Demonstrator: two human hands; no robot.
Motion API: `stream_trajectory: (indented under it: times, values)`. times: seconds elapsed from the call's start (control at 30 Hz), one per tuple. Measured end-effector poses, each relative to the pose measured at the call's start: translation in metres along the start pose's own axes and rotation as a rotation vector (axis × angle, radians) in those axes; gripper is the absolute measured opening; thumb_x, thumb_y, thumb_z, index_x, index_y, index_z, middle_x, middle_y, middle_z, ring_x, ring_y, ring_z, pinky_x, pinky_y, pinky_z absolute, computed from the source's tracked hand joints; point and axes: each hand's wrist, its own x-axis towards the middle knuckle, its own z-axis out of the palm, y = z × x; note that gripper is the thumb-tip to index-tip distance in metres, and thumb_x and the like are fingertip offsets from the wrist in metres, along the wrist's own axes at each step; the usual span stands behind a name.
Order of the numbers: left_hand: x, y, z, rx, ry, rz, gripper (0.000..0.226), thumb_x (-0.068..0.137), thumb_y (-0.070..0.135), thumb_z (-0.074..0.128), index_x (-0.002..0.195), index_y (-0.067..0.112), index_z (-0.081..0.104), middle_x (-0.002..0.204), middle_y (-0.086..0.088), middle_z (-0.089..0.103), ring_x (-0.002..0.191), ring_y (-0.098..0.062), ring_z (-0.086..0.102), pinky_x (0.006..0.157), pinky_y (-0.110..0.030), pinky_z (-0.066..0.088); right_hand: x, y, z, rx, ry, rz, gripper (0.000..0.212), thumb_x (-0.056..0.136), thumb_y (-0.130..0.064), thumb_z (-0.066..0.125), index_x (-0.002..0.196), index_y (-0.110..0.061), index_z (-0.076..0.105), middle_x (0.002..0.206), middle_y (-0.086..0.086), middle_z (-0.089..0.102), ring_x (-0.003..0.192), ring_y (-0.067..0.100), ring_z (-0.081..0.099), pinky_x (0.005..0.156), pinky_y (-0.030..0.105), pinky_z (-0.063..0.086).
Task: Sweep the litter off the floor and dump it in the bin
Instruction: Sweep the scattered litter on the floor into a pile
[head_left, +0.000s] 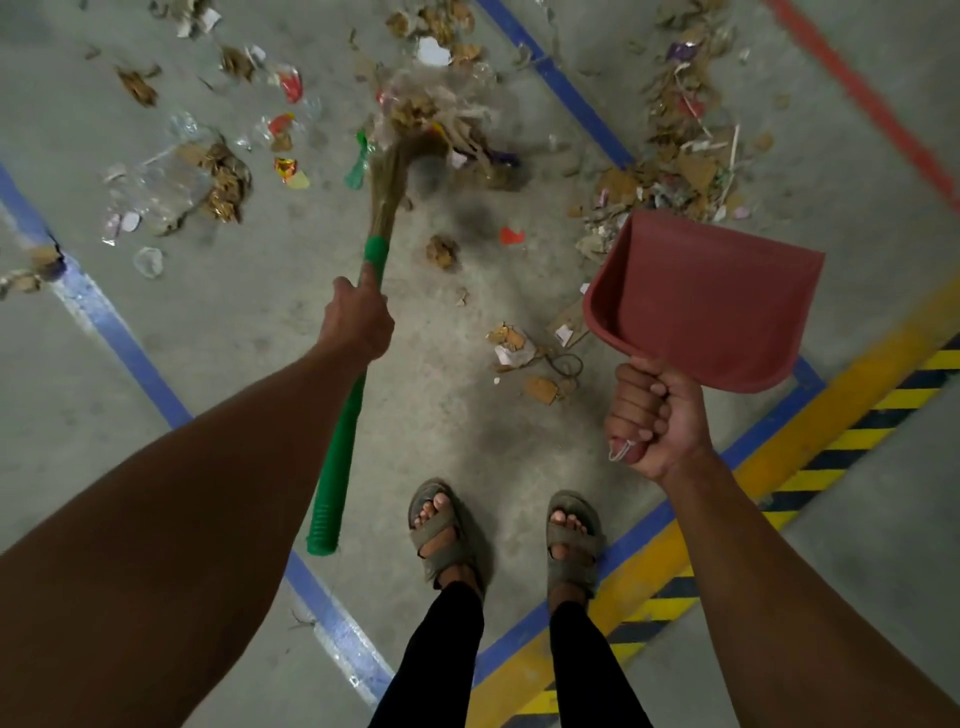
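Left hand (359, 322) clenched round the green handle of a broom (347, 395), index finger laid along the shaft toward the bristles; handle's ribbed end juts back beside the forearm. Arm stretched fwd and down, bristles blurred amid the litter (441, 119) ahead of the hand. Right hand (655, 415) wrapped tight round the grip of a red dustpan (711, 301), thumb over knuckles, a white loop hanging from the fist; pan held off the floor, mouth tilted away from the person, nothing seen inside.

Paper scraps, dry leaves, plastic wrappers lie scattered across the concrete floor (249, 291) left of the broom; a denser pile (680, 156) sits beyond the dustpan, more bits between broom and pan. Blue tape lines (130, 353) cross under the broom; yellow-black hazard strip (831, 447) runs right of the pan. Sandalled feet (447, 530) stand behind the broom's end. Bin not in shot.
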Motion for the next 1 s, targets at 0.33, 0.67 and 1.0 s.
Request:
stream_trajectory:
  times: [0.33, 0.67, 1.0]
  values:
    - [-0.082, -0.003, 0.019, -0.196, 0.077, 0.010, 0.052, 0.110, 0.030, 0.040, 0.159, 0.028, 0.024, 0.125, -0.011, 0.050, 0.080, -0.016, 0.052, 0.067, -0.033, 0.045, -0.020, -0.017, 0.012, -0.104, -0.045, 0.015, 0.038, 0.095, -0.022, 0.047, 0.060, -0.028, 0.030, 0.040, -0.012, 0.019, 0.030, 0.010, 0.016, 0.032, 0.018, 0.027]
    - [-0.182, 0.039, 0.075, -0.312, 0.097, 0.190, 0.075, 0.099, 0.018, 0.062, 0.162, 0.031, 0.024, 0.131, -0.008, 0.047, 0.098, -0.019, 0.055, 0.083, -0.033, 0.053, -0.091, -0.038, -0.025, -0.120, -0.097, 0.065, 0.039, 0.097, -0.023, 0.044, 0.059, -0.024, 0.041, 0.041, -0.012, 0.020, 0.030, 0.009, 0.018, 0.033, 0.019, 0.027]
    - [-0.223, 0.084, 0.156, 0.032, -0.288, 0.438, 0.064, 0.109, 0.031, 0.044, 0.165, 0.034, 0.013, 0.140, -0.011, 0.042, 0.107, -0.024, 0.055, 0.087, -0.034, 0.047, -0.135, -0.052, -0.082, -0.078, -0.059, 0.043, 0.039, 0.098, -0.024, 0.043, 0.059, -0.025, 0.040, 0.042, -0.012, 0.020, 0.031, 0.009, 0.018, 0.034, 0.019, 0.026]
